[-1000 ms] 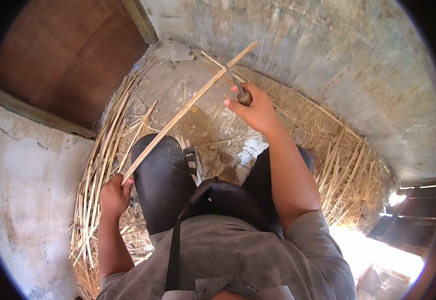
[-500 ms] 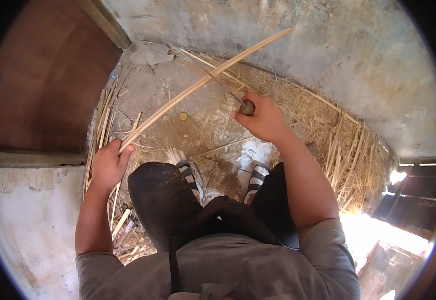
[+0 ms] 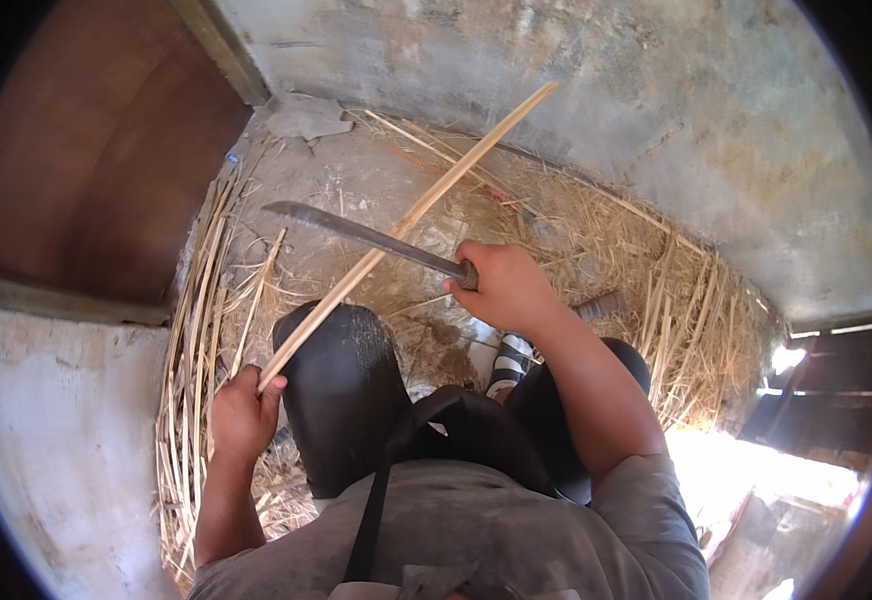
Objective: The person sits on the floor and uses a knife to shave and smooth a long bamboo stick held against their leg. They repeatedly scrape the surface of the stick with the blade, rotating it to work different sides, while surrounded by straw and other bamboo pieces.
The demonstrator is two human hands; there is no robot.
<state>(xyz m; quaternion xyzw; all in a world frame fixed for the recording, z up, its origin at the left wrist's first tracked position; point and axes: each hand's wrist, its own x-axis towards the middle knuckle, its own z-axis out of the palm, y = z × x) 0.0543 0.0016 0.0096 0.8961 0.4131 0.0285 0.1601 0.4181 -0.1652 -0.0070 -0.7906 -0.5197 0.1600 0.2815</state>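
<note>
My left hand [image 3: 243, 412] is closed round the near end of a long, pale split-bamboo strip [image 3: 466, 165], beside my left knee. The strip slants up and away to the right, its far end in front of the grey wall. My right hand [image 3: 504, 285] grips the short dark handle of a machete [image 3: 341, 226]. Its dark blade, curved at the tip, points left and crosses the strip near the middle. Whether blade and strip touch, I cannot tell.
Long split strips [image 3: 196, 330] lie along the left side. Straw-like shavings and more strips [image 3: 691, 310] are heaped on the right, against the concrete wall [image 3: 656, 100]. A brown panel [image 3: 96, 150] stands at the far left. A flat grey piece [image 3: 308, 117] lies in the far corner.
My right hand has come nearer my body, and the blade has swung to point more to the left. My left hand has moved nearer and slightly right, so the strip stands steeper.
</note>
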